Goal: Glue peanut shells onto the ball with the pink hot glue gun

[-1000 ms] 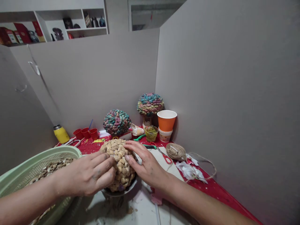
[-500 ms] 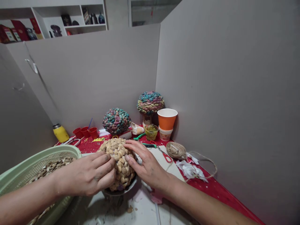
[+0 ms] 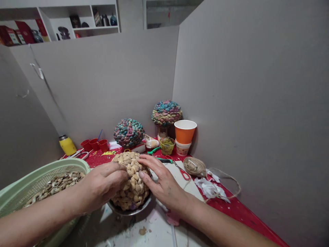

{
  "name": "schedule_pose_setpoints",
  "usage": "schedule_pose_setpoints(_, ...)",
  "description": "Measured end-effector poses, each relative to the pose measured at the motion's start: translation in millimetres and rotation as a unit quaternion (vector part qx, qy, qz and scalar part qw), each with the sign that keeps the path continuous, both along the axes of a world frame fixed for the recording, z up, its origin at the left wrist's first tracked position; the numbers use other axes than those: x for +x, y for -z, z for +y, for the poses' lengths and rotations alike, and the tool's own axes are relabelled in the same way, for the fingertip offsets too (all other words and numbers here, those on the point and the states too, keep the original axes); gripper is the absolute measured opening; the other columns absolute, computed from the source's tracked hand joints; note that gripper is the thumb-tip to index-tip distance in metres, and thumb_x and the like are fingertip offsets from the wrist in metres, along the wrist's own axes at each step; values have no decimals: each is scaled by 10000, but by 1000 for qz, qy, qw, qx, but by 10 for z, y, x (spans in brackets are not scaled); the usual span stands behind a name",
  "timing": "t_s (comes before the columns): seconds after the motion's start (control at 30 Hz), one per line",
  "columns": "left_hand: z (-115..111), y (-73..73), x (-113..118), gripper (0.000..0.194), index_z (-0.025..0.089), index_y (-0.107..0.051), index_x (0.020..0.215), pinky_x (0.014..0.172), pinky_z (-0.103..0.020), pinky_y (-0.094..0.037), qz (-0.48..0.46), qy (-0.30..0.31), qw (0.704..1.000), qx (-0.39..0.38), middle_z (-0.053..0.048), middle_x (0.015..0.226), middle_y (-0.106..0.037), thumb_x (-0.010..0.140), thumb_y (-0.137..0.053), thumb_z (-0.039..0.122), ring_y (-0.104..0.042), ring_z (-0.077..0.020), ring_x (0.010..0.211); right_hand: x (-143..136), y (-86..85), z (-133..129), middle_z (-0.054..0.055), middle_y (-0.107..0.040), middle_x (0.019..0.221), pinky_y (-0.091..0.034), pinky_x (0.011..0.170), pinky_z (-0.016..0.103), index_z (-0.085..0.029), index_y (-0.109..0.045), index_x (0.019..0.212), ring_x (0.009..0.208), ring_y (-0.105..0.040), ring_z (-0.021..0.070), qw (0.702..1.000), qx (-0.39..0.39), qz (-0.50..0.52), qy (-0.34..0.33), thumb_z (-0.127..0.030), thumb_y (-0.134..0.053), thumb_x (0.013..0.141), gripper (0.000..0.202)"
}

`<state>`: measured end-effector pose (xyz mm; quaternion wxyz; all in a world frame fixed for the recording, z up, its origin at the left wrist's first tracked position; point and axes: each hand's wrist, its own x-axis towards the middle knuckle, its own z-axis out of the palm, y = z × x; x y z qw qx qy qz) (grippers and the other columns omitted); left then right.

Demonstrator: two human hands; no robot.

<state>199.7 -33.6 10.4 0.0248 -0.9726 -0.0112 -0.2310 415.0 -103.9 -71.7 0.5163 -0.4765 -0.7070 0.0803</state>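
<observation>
A round ball covered in tan, nut-like shells (image 3: pixel 133 178) sits in a shallow metal bowl (image 3: pixel 131 212). A little purple shows low on its front. My left hand (image 3: pixel 106 181) is at the ball's upper left side, fingers curled and pinched together against the surface; whatever lies between the fingertips is hidden. Fingers spread, my right hand (image 3: pixel 161 180) rests on the ball's upper right side. To the left, beneath my left forearm, a pale green plastic basket (image 3: pixel 77 164) holds many loose brownish shells (image 3: pixel 58 183).
Behind the ball stand two multicoloured shell-covered balls (image 3: pixel 129 132) (image 3: pixel 166 112), red cups (image 3: pixel 94 144), a yellow jar (image 3: pixel 67 145) and an orange paper cup (image 3: pixel 185 133). At right lie red-handled scissors (image 3: pixel 184 174), twine (image 3: pixel 194 166) and crumpled tissue (image 3: pixel 211 188). Grey panels (image 3: pixel 244 103) enclose the table.
My left hand has shifted up slightly on the ball, its knuckles raised and fingers more bunched. My right hand keeps its place on the ball. The whole view has shifted a little.
</observation>
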Motion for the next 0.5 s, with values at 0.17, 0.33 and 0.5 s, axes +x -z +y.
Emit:
schedule_pose_setpoints(0.17, -5, 59, 12, 154, 173, -559, 896, 623, -226, -482, -21, -42, 997, -57, -33, 763, -616, 918, -459, 57, -569, -145, 691, 9, 28, 7, 149, -556, 1335, -408, 1077, 462, -159, -610, 1241, 1257, -502, 250, 1000, 2, -2, 6, -266, -509, 959, 318)
schedule_pose_setpoints(0.33, -52, 64, 47, 114, 186, -561, 850, 635, -234, -466, -28, -112, 985, -128, -9, 751, -614, 889, -511, 91, -565, -142, 696, 3, 39, 13, 153, -556, 1340, -413, 1072, 473, -153, -610, 1239, 1258, -504, 253, 1000, 2, -1, 7, -257, -513, 961, 313)
schedule_pose_setpoints(0.5, -120, 56, 99, 92, 190, -569, 825, 660, -255, -468, -42, -171, 958, -227, -5, 772, -628, 824, -542, 102, -577, -151, 719, -11, 71, 7, 152, -560, 1336, -420, 1067, 476, -158, -609, 1232, 1255, -507, 248, 1000, 11, 0, 6, -259, -513, 966, 301)
